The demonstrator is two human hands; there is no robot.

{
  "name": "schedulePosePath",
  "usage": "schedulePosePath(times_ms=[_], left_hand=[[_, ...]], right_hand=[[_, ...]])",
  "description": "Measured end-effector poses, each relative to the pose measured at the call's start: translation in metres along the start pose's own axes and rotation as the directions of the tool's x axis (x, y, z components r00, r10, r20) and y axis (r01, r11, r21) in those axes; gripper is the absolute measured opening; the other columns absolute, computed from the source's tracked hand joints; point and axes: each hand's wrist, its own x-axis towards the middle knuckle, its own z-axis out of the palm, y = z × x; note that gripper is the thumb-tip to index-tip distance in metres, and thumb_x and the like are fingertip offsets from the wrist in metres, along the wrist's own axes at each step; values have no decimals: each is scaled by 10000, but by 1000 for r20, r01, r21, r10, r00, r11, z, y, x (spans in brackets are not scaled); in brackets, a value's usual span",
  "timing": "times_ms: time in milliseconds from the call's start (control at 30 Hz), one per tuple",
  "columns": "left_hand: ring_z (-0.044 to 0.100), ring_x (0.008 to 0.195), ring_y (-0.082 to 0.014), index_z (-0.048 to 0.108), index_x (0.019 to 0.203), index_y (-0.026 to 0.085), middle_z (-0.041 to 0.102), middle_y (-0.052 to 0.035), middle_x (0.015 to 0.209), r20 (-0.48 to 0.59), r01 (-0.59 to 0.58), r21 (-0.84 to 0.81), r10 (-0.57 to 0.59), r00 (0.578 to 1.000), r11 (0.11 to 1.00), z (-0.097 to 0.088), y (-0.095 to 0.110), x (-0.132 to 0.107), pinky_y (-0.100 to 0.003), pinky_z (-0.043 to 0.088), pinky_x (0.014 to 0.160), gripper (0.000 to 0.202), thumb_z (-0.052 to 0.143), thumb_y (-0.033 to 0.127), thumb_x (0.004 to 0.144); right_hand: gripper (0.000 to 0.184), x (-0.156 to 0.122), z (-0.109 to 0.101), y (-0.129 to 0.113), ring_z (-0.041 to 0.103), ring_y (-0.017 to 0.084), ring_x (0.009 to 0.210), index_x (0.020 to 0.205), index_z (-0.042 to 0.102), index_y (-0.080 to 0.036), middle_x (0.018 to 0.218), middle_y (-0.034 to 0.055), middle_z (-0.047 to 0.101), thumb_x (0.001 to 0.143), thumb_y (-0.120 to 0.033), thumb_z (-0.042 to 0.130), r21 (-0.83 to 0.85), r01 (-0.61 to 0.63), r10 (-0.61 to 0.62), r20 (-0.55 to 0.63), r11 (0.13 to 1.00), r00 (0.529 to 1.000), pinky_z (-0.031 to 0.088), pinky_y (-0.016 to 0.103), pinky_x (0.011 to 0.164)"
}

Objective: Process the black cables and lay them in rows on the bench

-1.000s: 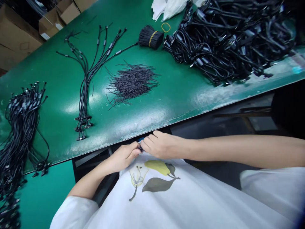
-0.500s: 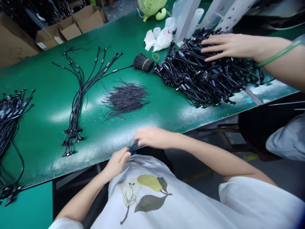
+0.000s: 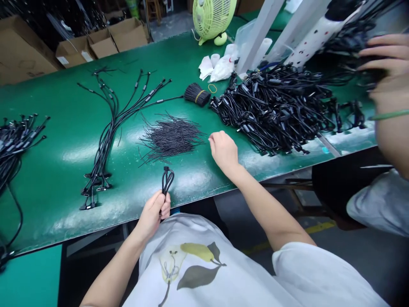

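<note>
My left hand (image 3: 155, 209) is closed around a folded black cable (image 3: 167, 181) at the table's front edge. Loops of the cable and a black connector stick up above the fist. My right hand (image 3: 224, 154) is over the table, at the right end of a loose pile of black twist ties (image 3: 174, 136). Its fingers are curled together in a pinch. Whatever may be between those fingertips is too small to make out. Behind the pile lies a bundle of black ties (image 3: 197, 94) held by a yellow rubber band.
Long black cables (image 3: 110, 128) lie spread left of the ties, with more cables (image 3: 14, 149) at the far left. A large heap of black cables (image 3: 271, 106) covers the right side. Another person's hand (image 3: 388, 64) is beyond it. A green fan (image 3: 213, 19) stands behind.
My right hand has left the cable and moved up and right to the tie pile. My left hand keeps the cable, now held upright. The other person's hand has moved right, off the heap.
</note>
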Motion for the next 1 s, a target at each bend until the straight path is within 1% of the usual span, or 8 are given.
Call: schedulePosePath(times_ms=[100,200,367,533,600,767,900,1000], left_hand=[[255,472,-56,554,991,177,328,78,586,63,2,-41,1,998,999,15,4,8,-166,208,433,326,610,469,859],[259,480,-66,532,1149,189,330,77,599,72,-48,-32,50,996,998,26,6,18,-173,217,442,415,610,472,856],[324,522,-88,601,1048,155,418,29,677,-56,-209,272,232,971,939,20,-1,27,-207,273,471,316,509,422,906],[549,793,-194,630,913,182,609,-62,847,40,-300,817,471,881,493,4,-10,22,-300,413,769,199,435,221,902],[572,804,-207,628,875,190,629,-65,841,86,-295,851,439,895,434,1,-9,20,-311,417,787,218,412,208,897],[556,761,-196,597,753,182,613,-25,736,124,-295,733,306,944,612,-3,-7,19,-288,420,729,220,450,297,871],[302,494,-100,474,620,183,351,66,505,81,-128,621,99,992,773,0,-10,26,-236,250,495,404,541,536,807],[204,475,-68,451,623,181,288,90,507,106,6,505,-69,992,863,4,-7,23,-226,152,462,496,645,631,701]], right_hand=[[159,-31,-15,-32,543,158,765,902,587,-156,863,56,609,936,-249,463,370,-44,27,51,928,998,399,270,712],[122,-67,-22,-71,556,117,710,880,591,-173,803,10,611,924,-249,506,634,-32,-174,259,772,950,419,224,661],[196,-90,-33,-98,552,148,754,936,621,-137,819,63,622,954,-185,432,354,394,-464,137,848,875,403,272,692],[273,-67,-36,-100,531,203,983,991,619,-98,1075,143,620,951,-100,349,62,846,-848,71,530,526,375,339,781],[269,-60,-37,-101,530,190,864,900,603,-107,939,118,612,953,-102,338,58,879,-874,162,473,459,367,336,713],[192,-58,-43,-103,483,169,718,874,548,-146,790,46,531,958,-156,374,70,897,-866,303,437,398,324,306,603],[215,-60,-46,-102,469,173,693,815,535,-140,749,45,505,943,-126,363,7,906,-849,353,423,394,289,306,563],[253,-59,-48,-98,451,163,662,764,518,-146,715,38,492,951,-129,349,5,937,-889,318,349,329,266,302,545]])
